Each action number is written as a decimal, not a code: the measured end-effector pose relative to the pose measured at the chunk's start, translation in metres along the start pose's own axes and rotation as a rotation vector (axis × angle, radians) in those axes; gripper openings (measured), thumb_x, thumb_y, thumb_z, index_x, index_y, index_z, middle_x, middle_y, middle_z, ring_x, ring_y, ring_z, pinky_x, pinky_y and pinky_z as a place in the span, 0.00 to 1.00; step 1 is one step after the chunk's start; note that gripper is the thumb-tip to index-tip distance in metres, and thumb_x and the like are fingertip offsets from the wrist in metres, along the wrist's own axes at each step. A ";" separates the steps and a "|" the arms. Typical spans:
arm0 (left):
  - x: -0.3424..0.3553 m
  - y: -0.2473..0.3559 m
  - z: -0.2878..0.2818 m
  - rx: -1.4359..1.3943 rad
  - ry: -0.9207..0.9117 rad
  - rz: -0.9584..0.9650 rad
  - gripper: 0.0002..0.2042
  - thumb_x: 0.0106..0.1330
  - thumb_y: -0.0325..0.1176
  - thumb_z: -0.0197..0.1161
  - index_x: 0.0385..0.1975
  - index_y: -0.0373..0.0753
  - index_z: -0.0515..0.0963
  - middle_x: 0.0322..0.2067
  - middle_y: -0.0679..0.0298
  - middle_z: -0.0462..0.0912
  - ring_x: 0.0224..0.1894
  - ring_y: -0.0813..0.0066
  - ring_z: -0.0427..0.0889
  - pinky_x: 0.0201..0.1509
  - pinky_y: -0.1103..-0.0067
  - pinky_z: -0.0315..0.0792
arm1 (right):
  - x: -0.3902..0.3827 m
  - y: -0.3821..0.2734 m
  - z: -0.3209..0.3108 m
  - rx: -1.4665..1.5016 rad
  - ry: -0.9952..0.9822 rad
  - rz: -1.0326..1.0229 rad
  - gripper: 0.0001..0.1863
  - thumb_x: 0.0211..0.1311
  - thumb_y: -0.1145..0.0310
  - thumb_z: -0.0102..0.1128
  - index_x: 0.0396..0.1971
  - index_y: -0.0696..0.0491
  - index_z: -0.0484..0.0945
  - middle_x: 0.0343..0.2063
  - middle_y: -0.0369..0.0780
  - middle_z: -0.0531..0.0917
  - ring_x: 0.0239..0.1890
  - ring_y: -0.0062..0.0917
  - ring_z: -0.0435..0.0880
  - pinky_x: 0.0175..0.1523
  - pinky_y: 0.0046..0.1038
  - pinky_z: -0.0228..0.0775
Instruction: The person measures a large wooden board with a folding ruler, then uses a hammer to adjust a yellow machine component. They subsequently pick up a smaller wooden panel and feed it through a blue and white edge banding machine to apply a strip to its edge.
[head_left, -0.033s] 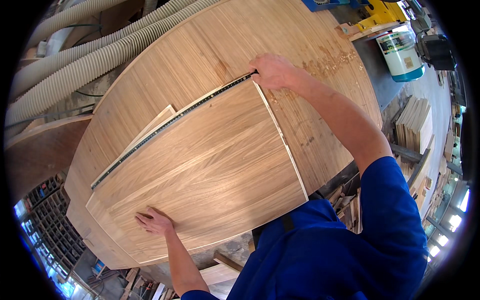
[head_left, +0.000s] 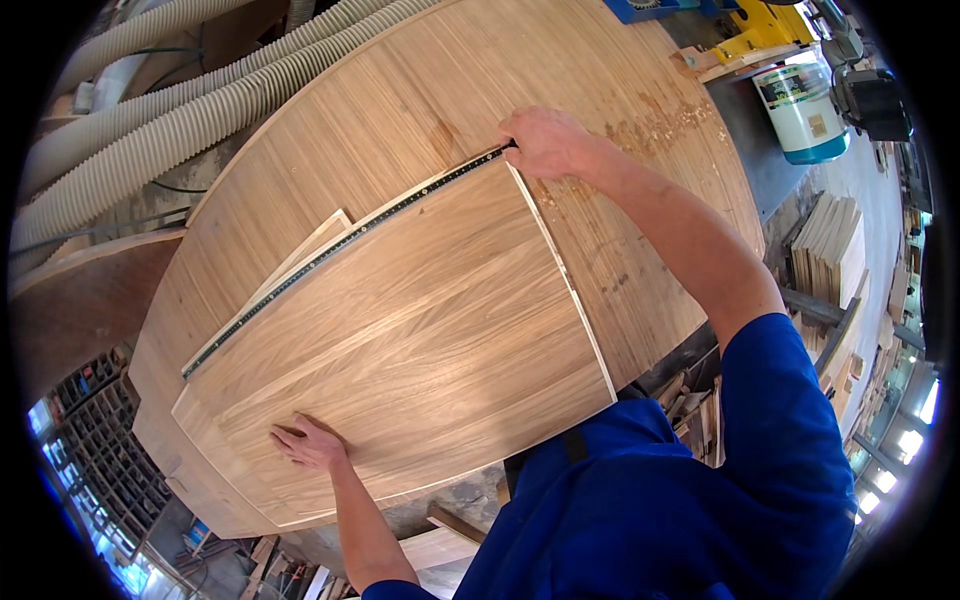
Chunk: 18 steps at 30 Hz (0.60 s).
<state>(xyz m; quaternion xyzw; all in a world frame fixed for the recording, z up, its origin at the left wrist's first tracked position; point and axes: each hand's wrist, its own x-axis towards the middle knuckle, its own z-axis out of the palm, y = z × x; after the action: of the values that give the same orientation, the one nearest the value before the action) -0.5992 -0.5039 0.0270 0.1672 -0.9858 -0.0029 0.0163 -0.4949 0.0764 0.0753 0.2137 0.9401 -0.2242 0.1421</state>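
Observation:
A large wood-grained panel (head_left: 400, 340) with pale edges lies flat on the wooden worktable (head_left: 340, 120). Along its far edge stretches a black tape measure (head_left: 350, 237) with light marks. My right hand (head_left: 545, 143) is closed around the tape's right end at the panel's far right corner; the fingers hide part of what it grips. My left hand (head_left: 310, 444) rests flat on the panel's near left part, fingers spread, holding nothing. Just beyond the tape, a thin pale wood strip (head_left: 320, 232) lies at a slight angle.
Ribbed pale hoses (head_left: 230, 105) run behind the table at the far left. A white and blue bucket (head_left: 803, 112) stands at the far right beside a yellow machine part (head_left: 765, 35). Stacked boards (head_left: 828, 245) stand right of my arm. Wood dust (head_left: 670, 125) lies on the tabletop.

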 end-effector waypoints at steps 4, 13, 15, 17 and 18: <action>-0.003 0.003 -0.004 0.001 -0.002 0.002 0.36 0.68 0.62 0.42 0.70 0.45 0.58 0.72 0.66 0.53 0.71 0.57 0.55 0.73 0.58 0.44 | 0.002 0.001 0.001 -0.041 -0.021 -0.009 0.14 0.59 0.62 0.54 0.42 0.51 0.78 0.44 0.46 0.80 0.52 0.42 0.77 0.55 0.42 0.70; -0.002 0.003 -0.008 0.035 -0.035 0.033 0.37 0.68 0.62 0.42 0.71 0.42 0.56 0.72 0.62 0.51 0.73 0.62 0.51 0.73 0.58 0.44 | 0.005 0.007 0.009 -0.006 0.045 -0.043 0.12 0.56 0.64 0.56 0.36 0.54 0.80 0.39 0.48 0.81 0.47 0.44 0.78 0.52 0.43 0.70; -0.003 0.004 -0.010 0.031 -0.036 0.028 0.37 0.68 0.62 0.42 0.71 0.41 0.55 0.72 0.62 0.50 0.73 0.62 0.51 0.73 0.58 0.43 | 0.007 0.009 0.008 -0.040 0.000 -0.031 0.14 0.59 0.62 0.54 0.40 0.53 0.79 0.43 0.46 0.81 0.50 0.43 0.77 0.54 0.43 0.70; -0.004 0.006 -0.011 0.030 -0.042 0.023 0.37 0.69 0.61 0.42 0.71 0.41 0.55 0.73 0.62 0.50 0.73 0.62 0.51 0.73 0.58 0.43 | 0.007 0.009 0.008 -0.044 -0.005 -0.030 0.14 0.59 0.62 0.55 0.40 0.53 0.79 0.43 0.46 0.81 0.50 0.43 0.77 0.54 0.43 0.70; -0.004 0.006 -0.010 0.018 -0.030 0.021 0.37 0.68 0.62 0.42 0.71 0.42 0.56 0.73 0.63 0.50 0.73 0.61 0.51 0.73 0.59 0.44 | 0.007 0.009 0.008 -0.047 -0.008 -0.029 0.14 0.59 0.62 0.55 0.40 0.53 0.79 0.43 0.47 0.81 0.51 0.43 0.77 0.54 0.43 0.70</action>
<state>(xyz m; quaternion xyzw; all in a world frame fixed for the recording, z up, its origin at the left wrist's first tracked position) -0.5968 -0.4971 0.0369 0.1566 -0.9876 0.0035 0.0000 -0.4958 0.0822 0.0626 0.1957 0.9476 -0.2050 0.1474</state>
